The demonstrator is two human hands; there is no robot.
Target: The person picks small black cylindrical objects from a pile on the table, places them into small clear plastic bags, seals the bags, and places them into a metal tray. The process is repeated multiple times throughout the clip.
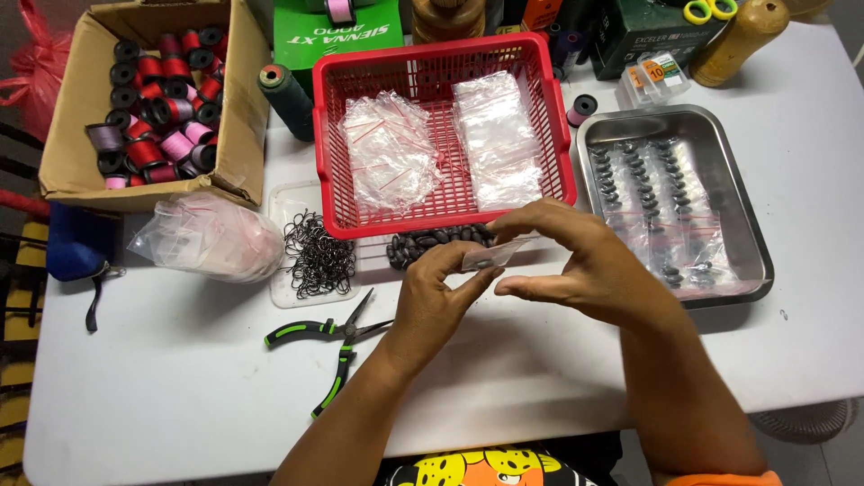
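Note:
My left hand and my right hand meet over the white table, both pinching one small clear plastic bag with a dark piece inside. Just behind the hands lies a pile of dark oval sinkers in a clear lid. A red plastic basket beyond it holds two heaps of small clear bags with red strips. To the right, a steel tray carries filled bags of dark sinkers.
A clear lid of black hooks and green-handled pliers lie left of my hands. A cardboard box of thread spools stands at the far left, a crumpled plastic bag before it. A dark green thread cone stands by the basket.

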